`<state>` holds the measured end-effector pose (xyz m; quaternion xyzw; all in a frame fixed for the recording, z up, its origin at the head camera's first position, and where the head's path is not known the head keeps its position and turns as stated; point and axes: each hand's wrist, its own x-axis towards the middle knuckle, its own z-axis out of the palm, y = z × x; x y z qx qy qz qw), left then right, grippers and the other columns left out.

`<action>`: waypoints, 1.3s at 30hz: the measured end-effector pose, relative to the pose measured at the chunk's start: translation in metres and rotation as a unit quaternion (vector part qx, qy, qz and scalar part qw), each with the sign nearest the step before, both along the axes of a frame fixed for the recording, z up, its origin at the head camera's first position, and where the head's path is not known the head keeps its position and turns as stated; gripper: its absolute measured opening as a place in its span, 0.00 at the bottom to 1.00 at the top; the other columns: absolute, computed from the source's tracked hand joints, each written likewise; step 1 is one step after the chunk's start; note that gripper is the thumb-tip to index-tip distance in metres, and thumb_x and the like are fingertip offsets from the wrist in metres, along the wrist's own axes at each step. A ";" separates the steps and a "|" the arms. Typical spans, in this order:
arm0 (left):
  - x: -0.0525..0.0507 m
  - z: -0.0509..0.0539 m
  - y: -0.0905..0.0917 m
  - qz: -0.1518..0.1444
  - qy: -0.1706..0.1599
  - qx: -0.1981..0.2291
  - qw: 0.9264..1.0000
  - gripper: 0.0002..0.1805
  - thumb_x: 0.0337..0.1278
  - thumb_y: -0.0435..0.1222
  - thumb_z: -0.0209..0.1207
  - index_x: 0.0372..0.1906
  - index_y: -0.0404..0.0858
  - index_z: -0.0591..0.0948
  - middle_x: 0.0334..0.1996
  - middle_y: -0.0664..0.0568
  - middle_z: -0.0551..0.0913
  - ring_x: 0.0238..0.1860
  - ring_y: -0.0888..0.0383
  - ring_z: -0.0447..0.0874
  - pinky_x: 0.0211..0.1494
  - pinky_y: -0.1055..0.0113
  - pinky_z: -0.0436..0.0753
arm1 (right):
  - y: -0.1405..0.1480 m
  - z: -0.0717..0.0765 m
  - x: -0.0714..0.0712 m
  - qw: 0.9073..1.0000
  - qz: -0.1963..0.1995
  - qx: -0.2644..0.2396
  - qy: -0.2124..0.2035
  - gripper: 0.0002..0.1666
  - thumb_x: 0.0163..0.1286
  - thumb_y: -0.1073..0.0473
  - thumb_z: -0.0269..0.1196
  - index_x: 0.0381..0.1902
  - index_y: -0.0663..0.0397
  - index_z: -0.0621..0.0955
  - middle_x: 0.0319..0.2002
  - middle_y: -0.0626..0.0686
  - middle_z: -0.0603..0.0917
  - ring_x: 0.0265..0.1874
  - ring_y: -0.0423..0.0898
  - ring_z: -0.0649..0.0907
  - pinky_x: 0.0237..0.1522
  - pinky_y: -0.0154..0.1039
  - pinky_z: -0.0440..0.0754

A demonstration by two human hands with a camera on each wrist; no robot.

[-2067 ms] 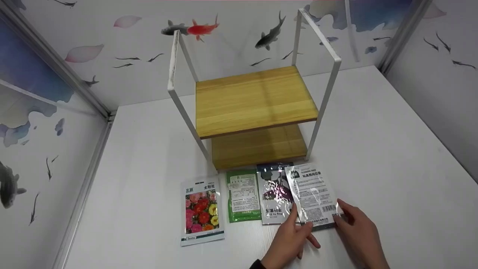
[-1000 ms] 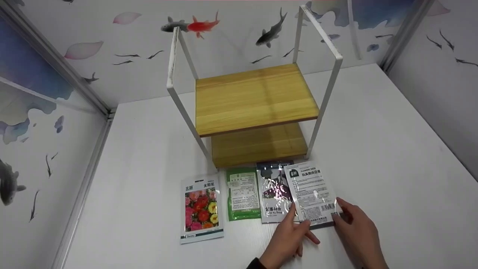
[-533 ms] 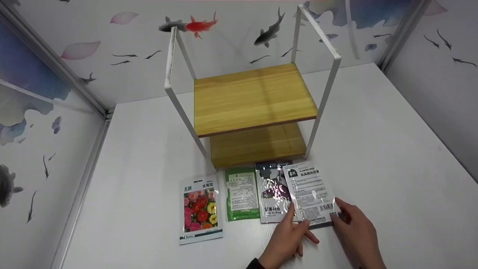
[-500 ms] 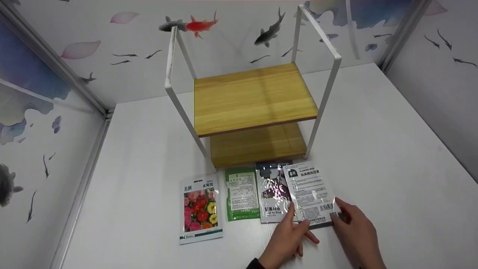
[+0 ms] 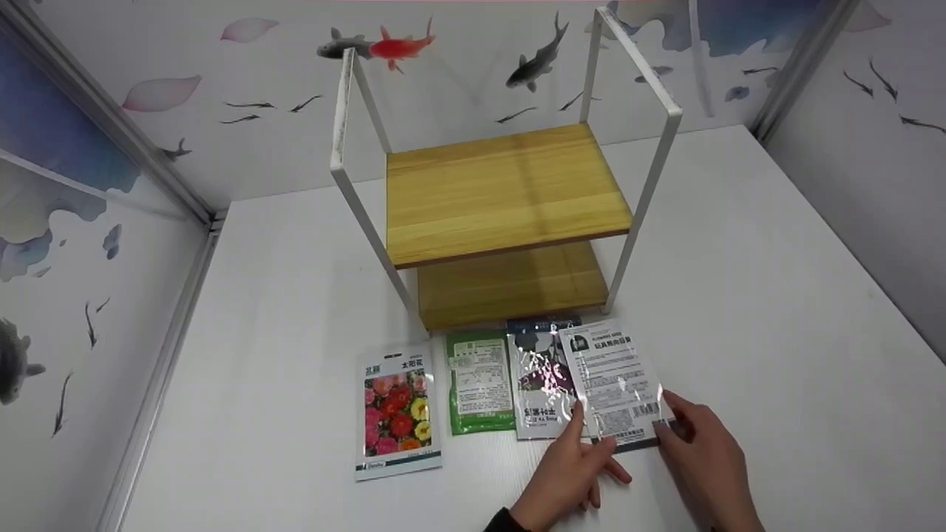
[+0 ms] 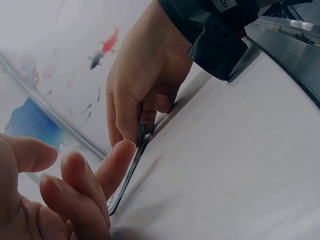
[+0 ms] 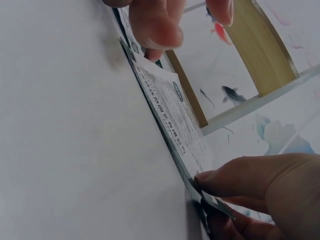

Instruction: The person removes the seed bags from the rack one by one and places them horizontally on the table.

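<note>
My right hand (image 5: 706, 454) pinches the lower right corner of a white flower seed packet (image 5: 613, 380), printed with text and a barcode. In the right wrist view that corner bends up between thumb and fingers. My left hand (image 5: 565, 473) lies at the packet's lower left, its index finger along the edge and its other fingers loose. The packet overlaps a seed packet with a dark plant picture (image 5: 545, 384). Left of these lie a green packet (image 5: 480, 384) with its label up and a packet with colourful flowers (image 5: 399, 417).
Behind the packets stands a two-tier rack with wooden shelves (image 5: 502, 196) and a white metal frame (image 5: 650, 174). All rest on a white table (image 5: 281, 355). Walls printed with fish (image 5: 539, 63) close in the back and sides.
The hands and packets hold nearly the same places throughout. Only the camera view shifts slightly.
</note>
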<state>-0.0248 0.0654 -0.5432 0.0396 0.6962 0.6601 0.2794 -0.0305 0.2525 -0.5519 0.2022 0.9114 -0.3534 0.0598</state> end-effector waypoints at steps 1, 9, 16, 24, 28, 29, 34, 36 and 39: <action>0.000 0.000 0.000 0.000 0.000 0.001 1.000 0.41 0.59 0.53 0.48 0.70 0.46 0.43 0.21 0.55 0.83 0.05 0.60 0.67 0.08 0.68 0.65 | 0.000 0.000 0.000 1.000 0.000 -0.002 -0.001 0.33 0.58 0.54 0.62 0.62 0.52 0.67 0.41 0.53 0.74 0.36 0.49 0.70 0.33 0.40 0.68; 0.001 0.000 -0.001 0.002 -0.002 0.004 1.000 0.42 0.59 0.54 0.48 0.70 0.45 0.42 0.21 0.54 0.83 0.05 0.60 0.67 0.08 0.68 0.65 | -0.001 0.000 -0.001 1.000 -0.003 -0.001 -0.003 0.34 0.58 0.56 0.62 0.62 0.52 0.67 0.42 0.54 0.73 0.37 0.49 0.69 0.34 0.40 0.67; 0.001 0.000 0.000 0.006 0.006 0.000 1.000 0.41 0.59 0.53 0.48 0.70 0.46 0.42 0.20 0.55 0.83 0.05 0.60 0.68 0.07 0.66 0.67 | -0.001 0.000 0.000 1.000 -0.003 -0.003 -0.002 0.33 0.58 0.56 0.62 0.62 0.52 0.67 0.43 0.54 0.73 0.37 0.49 0.70 0.35 0.40 0.68; 0.001 0.001 0.000 0.010 -0.008 -0.018 1.000 0.41 0.59 0.52 0.49 0.70 0.44 0.44 0.20 0.56 0.83 0.06 0.60 0.68 0.07 0.67 0.67 | -0.001 0.002 0.001 1.000 -0.004 -0.011 -0.007 0.34 0.57 0.55 0.62 0.61 0.53 0.67 0.46 0.54 0.74 0.39 0.49 0.71 0.39 0.43 0.71; 0.001 0.001 0.000 0.012 -0.013 -0.021 1.000 0.40 0.59 0.51 0.50 0.70 0.46 0.44 0.20 0.56 0.83 0.06 0.60 0.68 0.08 0.68 0.66 | -0.001 0.001 0.000 1.000 -0.009 -0.019 -0.013 0.33 0.58 0.56 0.62 0.61 0.55 0.67 0.47 0.57 0.74 0.40 0.50 0.72 0.41 0.45 0.72; 0.001 0.001 0.000 0.013 -0.014 -0.021 1.000 0.40 0.59 0.50 0.50 0.70 0.46 0.44 0.20 0.56 0.83 0.07 0.60 0.68 0.08 0.68 0.66 | 0.000 0.001 -0.001 1.000 -0.012 -0.021 -0.014 0.33 0.58 0.56 0.62 0.61 0.55 0.67 0.47 0.57 0.73 0.40 0.50 0.72 0.42 0.45 0.72; 0.002 -0.001 0.001 0.018 -0.006 -0.022 1.000 0.40 0.59 0.50 0.50 0.70 0.49 0.45 0.20 0.56 0.83 0.06 0.59 0.68 0.08 0.67 0.67 | 0.000 0.001 -0.001 0.999 -0.017 -0.024 -0.014 0.32 0.58 0.58 0.61 0.61 0.55 0.68 0.47 0.57 0.74 0.39 0.51 0.71 0.40 0.43 0.72; 0.002 -0.001 0.002 0.019 -0.003 -0.023 1.000 0.39 0.59 0.50 0.50 0.70 0.49 0.45 0.20 0.56 0.83 0.06 0.58 0.68 0.08 0.67 0.67 | 0.000 0.000 -0.001 1.000 -0.017 -0.023 -0.013 0.32 0.58 0.58 0.62 0.60 0.56 0.68 0.47 0.57 0.74 0.39 0.51 0.71 0.40 0.43 0.72; 0.001 -0.002 0.002 0.020 -0.001 -0.028 0.999 0.39 0.59 0.50 0.50 0.70 0.49 0.45 0.20 0.56 0.83 0.06 0.59 0.68 0.08 0.67 0.67 | 0.000 0.000 -0.001 0.999 -0.019 -0.023 -0.015 0.32 0.58 0.57 0.62 0.61 0.55 0.68 0.48 0.57 0.73 0.40 0.51 0.71 0.41 0.44 0.72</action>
